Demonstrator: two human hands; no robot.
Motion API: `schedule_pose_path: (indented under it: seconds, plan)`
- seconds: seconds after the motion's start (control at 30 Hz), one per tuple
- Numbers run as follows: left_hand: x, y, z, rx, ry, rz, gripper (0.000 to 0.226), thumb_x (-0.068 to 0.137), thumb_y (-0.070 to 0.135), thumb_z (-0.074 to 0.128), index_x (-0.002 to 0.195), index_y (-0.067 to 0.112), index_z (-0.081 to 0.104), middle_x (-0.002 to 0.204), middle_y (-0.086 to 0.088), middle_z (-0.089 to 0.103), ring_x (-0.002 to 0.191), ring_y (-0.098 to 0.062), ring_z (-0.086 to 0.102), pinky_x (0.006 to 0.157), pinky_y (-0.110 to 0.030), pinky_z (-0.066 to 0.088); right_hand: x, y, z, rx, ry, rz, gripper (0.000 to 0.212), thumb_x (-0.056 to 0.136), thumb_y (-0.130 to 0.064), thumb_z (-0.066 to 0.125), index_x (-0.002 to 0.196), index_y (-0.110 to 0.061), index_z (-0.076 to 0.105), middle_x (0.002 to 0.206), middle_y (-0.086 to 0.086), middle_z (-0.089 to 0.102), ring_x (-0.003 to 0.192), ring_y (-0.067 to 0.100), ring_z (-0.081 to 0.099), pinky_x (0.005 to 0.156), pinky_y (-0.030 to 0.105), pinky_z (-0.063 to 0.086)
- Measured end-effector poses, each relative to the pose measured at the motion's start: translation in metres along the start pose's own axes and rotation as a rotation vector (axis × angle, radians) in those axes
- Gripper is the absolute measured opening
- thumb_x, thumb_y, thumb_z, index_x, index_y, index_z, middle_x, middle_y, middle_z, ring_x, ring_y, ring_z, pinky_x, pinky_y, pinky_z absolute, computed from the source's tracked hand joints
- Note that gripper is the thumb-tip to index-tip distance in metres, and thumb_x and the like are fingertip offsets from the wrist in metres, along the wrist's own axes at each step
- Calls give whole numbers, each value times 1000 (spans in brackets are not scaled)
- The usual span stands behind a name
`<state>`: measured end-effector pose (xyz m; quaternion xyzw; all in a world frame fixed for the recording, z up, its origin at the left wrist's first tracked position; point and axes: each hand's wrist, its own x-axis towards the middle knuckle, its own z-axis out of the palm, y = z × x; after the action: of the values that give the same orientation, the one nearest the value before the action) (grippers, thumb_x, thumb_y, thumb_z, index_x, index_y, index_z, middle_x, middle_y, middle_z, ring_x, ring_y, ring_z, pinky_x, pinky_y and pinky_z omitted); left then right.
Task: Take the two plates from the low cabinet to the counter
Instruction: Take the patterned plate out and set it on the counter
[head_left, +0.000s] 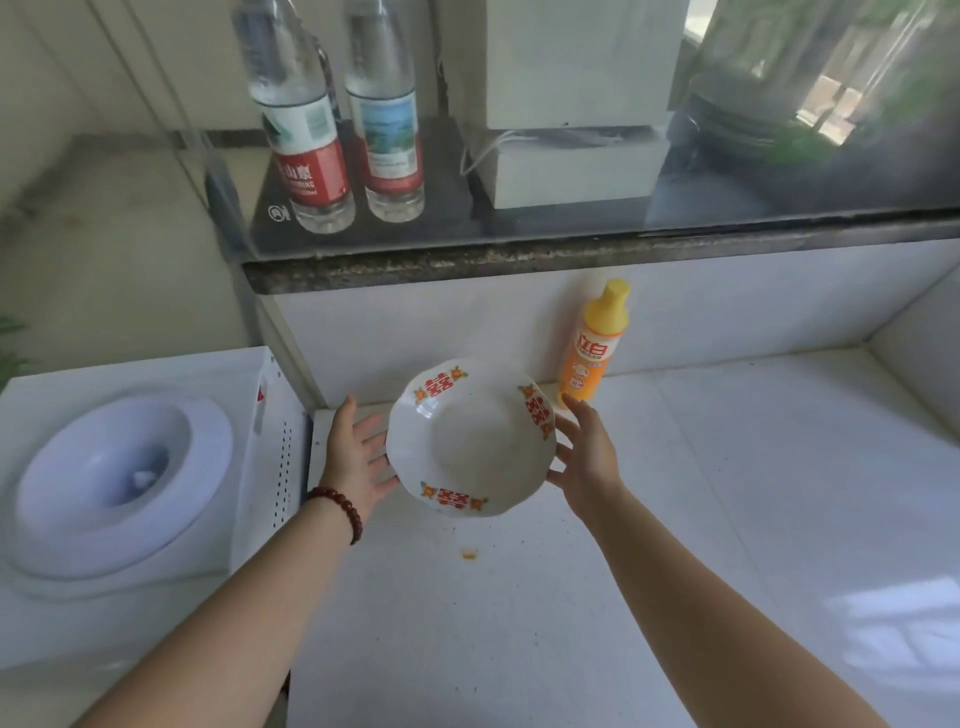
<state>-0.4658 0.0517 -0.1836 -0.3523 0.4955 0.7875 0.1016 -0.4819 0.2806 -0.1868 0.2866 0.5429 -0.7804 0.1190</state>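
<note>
Forearms (244, 603) extended, hands (356, 457) (589, 462) (splayed) flanking bowl (470, 441)

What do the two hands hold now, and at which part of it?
The white bowl with red marks, carried by its rim: the left hand presses its left edge, the right hand its right edge, fingers nearly straight.

Two arms in view, both bare from the lower edge of the frame up to the hands. Left hand (358, 457) — its wrist carries a bracelet (340, 512) of round dark red beads, one strand, glossy, close-fitting (bead count not readable). Right hand (587, 460): wrist and forearm bare. A small dark red speck (285, 687) shows beneath the left forearm near the frame's lower edge — too small to identify.
</note>
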Motion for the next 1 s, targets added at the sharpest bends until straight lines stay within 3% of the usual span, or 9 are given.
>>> schedule_pose_path:
  seconds: [0.37, 0.5, 0.77, 1.0]
  plan:
    - [31, 7, -23, -16, 84, -34, 73, 83, 67, 35, 136, 18, 43, 140, -9, 47, 106, -26, 49, 99, -49, 39, 33, 18, 33, -81, -17, 44, 47, 94, -45, 36, 138, -30, 41, 143, 4, 45, 124, 32, 46, 99, 59, 38]
    - [39, 5, -28, -18, 107, -59, 73, 83, 68, 35, 137, 19, 42, 141, -9, 46, 119, -29, 48, 102, -51, 37, 41, 23, 37, -108, -21, 60, 48, 95, -45, 35, 139, -29, 40, 143, 5, 45, 125, 32, 45, 97, 57, 39]
    - [48, -2, -34, -9, 128, -87, 71, 85, 67, 33, 137, 19, 43, 140, -7, 47, 119, -28, 47, 91, -45, 38, 49, 35, 41, -139, -11, 101, 46, 96, -42, 35, 139, -28, 39, 143, 5, 45, 125, 33, 45, 93, 56, 40]
    - [53, -6, -35, -15, 148, -118, 67, 86, 64, 34, 136, 20, 43, 141, -6, 47, 123, -28, 46, 95, -46, 37, 52, 39, 41, -163, 3, 111, 46, 96, -43, 36, 139, -28, 39, 144, 6, 44, 126, 34, 44, 96, 57, 40]
